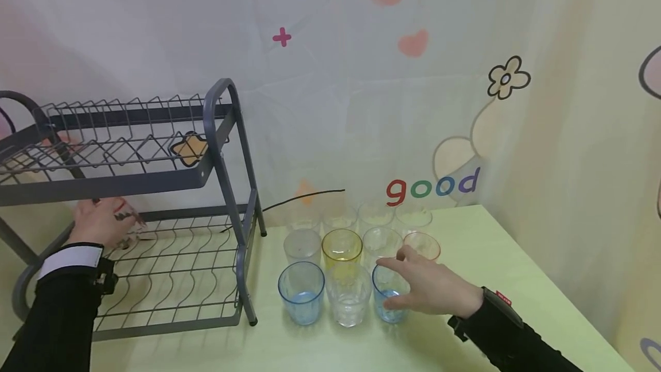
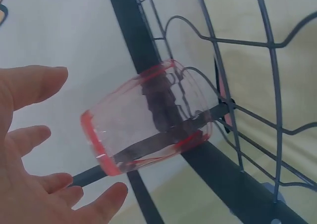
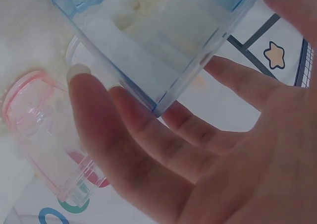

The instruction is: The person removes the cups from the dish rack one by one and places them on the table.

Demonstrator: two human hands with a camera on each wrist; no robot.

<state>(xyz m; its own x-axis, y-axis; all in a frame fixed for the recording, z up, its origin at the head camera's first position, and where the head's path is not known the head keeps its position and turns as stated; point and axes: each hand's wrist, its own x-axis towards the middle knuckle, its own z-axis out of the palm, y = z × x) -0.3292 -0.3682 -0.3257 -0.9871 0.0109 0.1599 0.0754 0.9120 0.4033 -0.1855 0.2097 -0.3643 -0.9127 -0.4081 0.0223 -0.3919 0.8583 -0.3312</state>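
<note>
My left hand point(image 1: 103, 223) reaches over the lower shelf of a grey wire dish rack point(image 1: 150, 179). In the left wrist view, a clear tumbler with red edges point(image 2: 148, 117) is on the rack in front of that hand. Its fingers are spread, with a gap between them and the tumbler. My right hand point(image 1: 431, 286) is at a blue-tinted tumbler point(image 1: 388, 291) at the right end of the front row. Thumb and fingers are spread around its sides; the right wrist view shows this blue tumbler close between them, without a clear grip.
Several tumblers stand in rows on the pale green table point(image 1: 516, 303), among them a blue one point(image 1: 302, 297), a clear one point(image 1: 349, 297), a yellow one point(image 1: 342, 248) and a red-rimmed one point(image 1: 426, 244). A thin black cord point(image 1: 304, 195) lies behind the rack, by the printed curtain point(image 1: 330, 102).
</note>
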